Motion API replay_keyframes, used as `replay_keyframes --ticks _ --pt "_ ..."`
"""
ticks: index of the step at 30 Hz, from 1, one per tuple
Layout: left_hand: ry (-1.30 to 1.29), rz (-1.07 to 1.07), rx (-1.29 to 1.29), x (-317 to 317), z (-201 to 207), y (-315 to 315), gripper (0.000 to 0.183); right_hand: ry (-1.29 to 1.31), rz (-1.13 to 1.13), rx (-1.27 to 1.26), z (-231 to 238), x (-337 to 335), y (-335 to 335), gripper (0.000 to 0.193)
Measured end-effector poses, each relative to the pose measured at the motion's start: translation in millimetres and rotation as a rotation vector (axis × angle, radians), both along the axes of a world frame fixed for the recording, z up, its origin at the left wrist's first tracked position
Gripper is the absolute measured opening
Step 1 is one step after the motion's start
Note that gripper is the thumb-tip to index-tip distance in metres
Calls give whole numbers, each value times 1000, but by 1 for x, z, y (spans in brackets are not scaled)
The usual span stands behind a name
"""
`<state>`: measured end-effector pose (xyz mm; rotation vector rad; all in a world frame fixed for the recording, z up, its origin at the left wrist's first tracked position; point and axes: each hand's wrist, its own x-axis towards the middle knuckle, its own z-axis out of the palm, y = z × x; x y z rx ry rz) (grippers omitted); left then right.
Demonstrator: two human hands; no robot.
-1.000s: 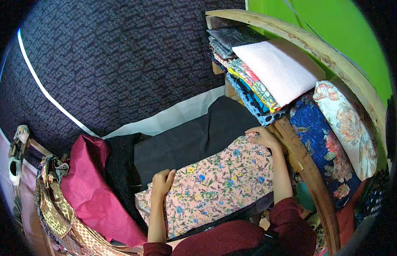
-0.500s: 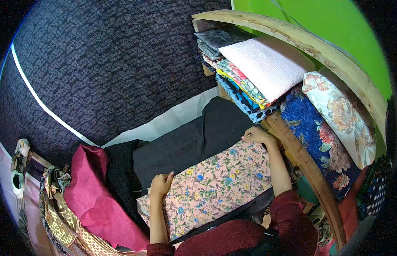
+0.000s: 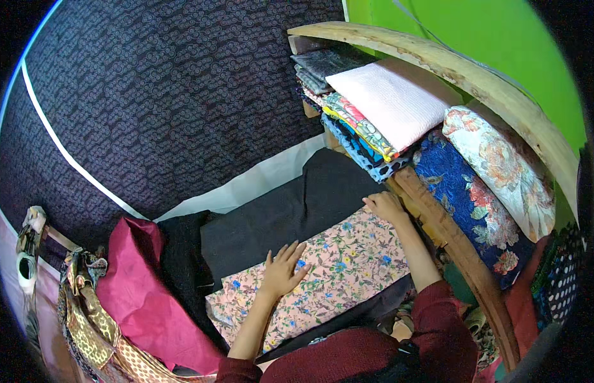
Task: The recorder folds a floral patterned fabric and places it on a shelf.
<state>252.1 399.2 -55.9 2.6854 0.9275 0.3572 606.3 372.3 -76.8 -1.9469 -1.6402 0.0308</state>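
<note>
A pink floral cloth point(image 3: 338, 274) with blue and yellow flowers lies folded into a long rectangle in front of me. On its left part rests my left hand point(image 3: 284, 271), open and flat with the fingers spread. My right hand point(image 3: 385, 207) is at the cloth's far right corner, its fingers closed on the edge; the fingertips are partly hidden. Beneath and beyond the floral piece lies a black cloth point(image 3: 259, 233), and its dark folds show along the near side too.
Crimson fabric point(image 3: 144, 287) and patterned scarves point(image 3: 86, 306) hang at the left. To the right, a wooden rail point(image 3: 463, 255) borders a shelf holding folded fabrics, including a white one point(image 3: 399, 102) and a floral roll point(image 3: 501, 169). A dark patterned cloth point(image 3: 182, 108) covers the back.
My left hand has moved rightward from the cloth's left end onto its surface, and the fingers have spread. My right hand stays at the far right corner, with only a slight shift.
</note>
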Motion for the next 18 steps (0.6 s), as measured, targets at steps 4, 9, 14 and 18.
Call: replay_keyframes --ticks 4,9,14,18 --pt "-10 -31 19 0 -4 0 66 -177 -191 -118 6 -23 -4 32" --pt "10 -19 31 -3 -7 0 77 -258 178 -40 38 -159 -30 46" --pt "-22 -29 17 -6 -9 0 79 -287 383 -337 29 -128 -54 49" --pt "-14 -48 75 -2 -6 -1 82 -145 -131 -496 26 -38 -88 49"
